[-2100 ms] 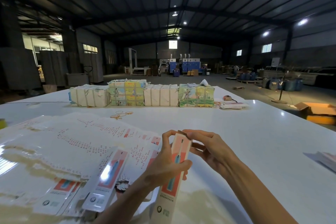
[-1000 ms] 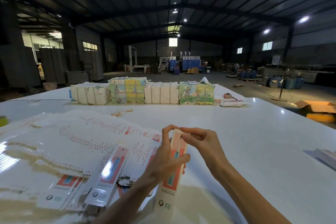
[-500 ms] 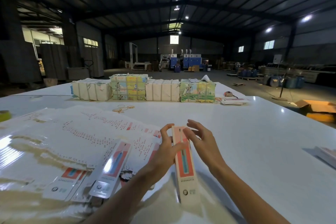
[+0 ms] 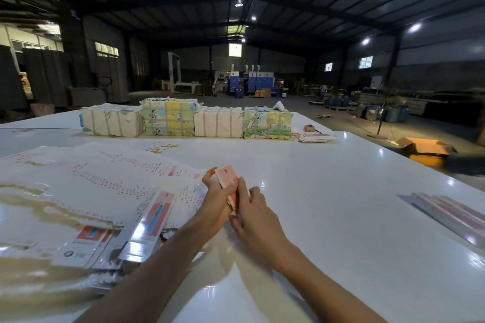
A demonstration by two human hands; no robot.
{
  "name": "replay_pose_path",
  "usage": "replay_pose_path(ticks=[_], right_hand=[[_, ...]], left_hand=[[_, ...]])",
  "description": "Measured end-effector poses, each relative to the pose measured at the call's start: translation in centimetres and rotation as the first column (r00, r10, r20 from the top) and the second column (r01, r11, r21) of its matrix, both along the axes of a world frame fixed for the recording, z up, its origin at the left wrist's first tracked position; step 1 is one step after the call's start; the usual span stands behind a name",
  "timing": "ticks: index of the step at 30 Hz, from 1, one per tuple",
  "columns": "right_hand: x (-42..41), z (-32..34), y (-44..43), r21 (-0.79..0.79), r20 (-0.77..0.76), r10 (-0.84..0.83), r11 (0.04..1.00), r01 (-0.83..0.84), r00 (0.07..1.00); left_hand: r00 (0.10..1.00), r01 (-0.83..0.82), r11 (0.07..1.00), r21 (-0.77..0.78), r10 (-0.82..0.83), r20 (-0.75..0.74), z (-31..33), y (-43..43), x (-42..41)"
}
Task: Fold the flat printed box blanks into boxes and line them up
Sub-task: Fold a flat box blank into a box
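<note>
A narrow white-and-red printed box [image 4: 227,178] is held between both hands above the white table [image 4: 328,212], its far end pointing away from me. My left hand [image 4: 216,202] grips it from the left, thumb near the far end. My right hand [image 4: 253,214] holds its right side, fingers curled against it; most of the box is hidden behind the hands. Spread flat box blanks [image 4: 78,191] cover the table's left. One folded box [image 4: 152,220] lies on them. A row of folded boxes [image 4: 451,214] lies at the right edge.
Four tied paper bundles [image 4: 183,120] stand in a line at the table's far side, with rubber bands [image 4: 161,148] in front and a small stack of blanks [image 4: 315,137] to their right. An open cardboard carton [image 4: 425,151] sits on the floor beyond the table's right edge.
The box has turned from upright to lying along the view, its near end now hidden between my hands. My right hand has moved from the top end down onto its side.
</note>
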State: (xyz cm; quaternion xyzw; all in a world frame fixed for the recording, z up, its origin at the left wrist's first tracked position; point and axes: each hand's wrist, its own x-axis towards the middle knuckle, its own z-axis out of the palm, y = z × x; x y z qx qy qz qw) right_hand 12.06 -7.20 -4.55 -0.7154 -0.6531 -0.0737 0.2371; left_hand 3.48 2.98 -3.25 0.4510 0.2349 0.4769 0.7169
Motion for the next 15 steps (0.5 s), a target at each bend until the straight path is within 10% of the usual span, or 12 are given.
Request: replay_pose_path(ticks=[4, 7, 12, 15], right_hand=[[2.8, 0.5, -2.1, 0.025, -0.103, -0.069, 0.997, 0.072, 0.992], [8.8, 1.6, -4.1, 0.013, -0.176, -0.197, 0.979, 0.203, 0.964], [20.6, 2.2, -10.1, -0.084, -0.109, -0.452, 0.892, 0.445, 0.885], [25.7, 1.7, -15.0, -0.05, -0.013, -0.554, 0.832, 0.553, 0.833]], left_hand=[[0.918, 0.068, 0.978, 0.198, 0.016, -0.397, 0.4, -0.2, -0.9], [0.529, 0.178, 0.815, 0.551, 0.393, -0.752, 0.1, 1.6, -2.6], [-0.114, 0.405, 0.605, 0.686, 0.778, -0.618, -0.4, 3.8, -4.7], [-0.233, 0.435, 0.648, 0.626, 0.752, -0.616, -1.7, 4.8, -5.1]])
